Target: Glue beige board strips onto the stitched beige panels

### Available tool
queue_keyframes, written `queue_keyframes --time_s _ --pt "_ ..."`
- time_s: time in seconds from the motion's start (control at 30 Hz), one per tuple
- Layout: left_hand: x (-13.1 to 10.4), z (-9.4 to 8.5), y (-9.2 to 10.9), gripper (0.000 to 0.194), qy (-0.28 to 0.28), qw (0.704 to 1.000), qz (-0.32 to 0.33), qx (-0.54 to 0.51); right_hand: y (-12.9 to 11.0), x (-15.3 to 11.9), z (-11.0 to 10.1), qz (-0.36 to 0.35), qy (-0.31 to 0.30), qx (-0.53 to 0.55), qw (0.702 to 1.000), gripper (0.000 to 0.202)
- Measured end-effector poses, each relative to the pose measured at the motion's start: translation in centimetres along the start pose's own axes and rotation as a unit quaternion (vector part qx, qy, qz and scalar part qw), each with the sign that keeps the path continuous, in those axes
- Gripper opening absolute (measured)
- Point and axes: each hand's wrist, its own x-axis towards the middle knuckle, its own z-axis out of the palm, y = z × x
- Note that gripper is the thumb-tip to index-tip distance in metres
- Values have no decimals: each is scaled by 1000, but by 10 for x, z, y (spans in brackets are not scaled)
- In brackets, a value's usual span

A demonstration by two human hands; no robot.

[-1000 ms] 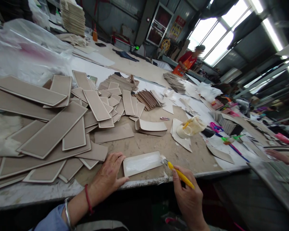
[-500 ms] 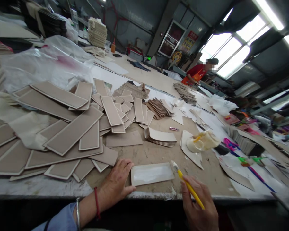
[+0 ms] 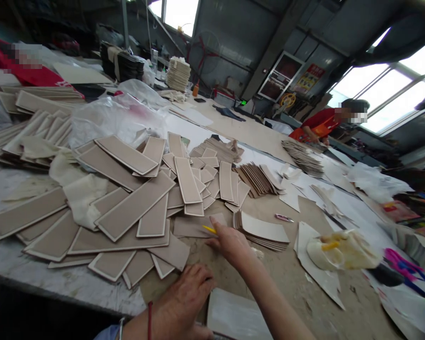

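My left hand [image 3: 187,297] lies on the table at the left end of a pale rectangular piece [image 3: 233,316] with a wet white coating; its fingers are spread and hold nothing. My right hand [image 3: 228,241] reaches across above that piece, its fingers closed on a yellow brush [image 3: 209,229], whose tip end is hidden. Under and beyond the right hand lies a flat brown piece [image 3: 187,226]. A stack of pale curved pieces [image 3: 264,229] stands just right of the right hand. Many bordered beige pieces [image 3: 134,208] are heaped on the left.
A glue pot [image 3: 326,252] wrapped in plastic sits at the right on a white scrap. Beyond the stack lies a small cutter [image 3: 284,217]. Clear plastic bags [image 3: 116,118] are at the back left. A person in red [image 3: 318,127] leans over the far table.
My right hand has moved left and forward with the brush, from the right of the coated piece to the flat brown piece. The camera view has shifted left.
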Motion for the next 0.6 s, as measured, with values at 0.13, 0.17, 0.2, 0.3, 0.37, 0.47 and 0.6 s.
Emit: queue_keyframes --time_s 0.13,0.17,0.2,0.3,0.37,0.47,0.6 --pt "2 -3 0 67 -17 1000 -10 0 -1 11 0 -4 -36 -5 999 51" --pt "2 -4 0 66 -19 1000 -9 0 -1 11 0 -2 -40 -6 999 49" --pt "2 -4 0 66 -20 1000 -8 -1 -1 9 -1 0 -44 -8 999 48" --pt "2 -1 -2 69 -13 1000 0 -6 -3 3 -3 4 -56 -7 998 44" --pt "1 1 -3 70 0 1000 7 -9 -4 -3 -5 3 -61 3 998 43" --pt "-1 2 -4 68 15 1000 15 -12 -2 -11 -7 0 -61 31 998 43" --pt "-2 2 -4 67 23 999 22 -5 6 -23 -15 -2 -68 78 995 41"
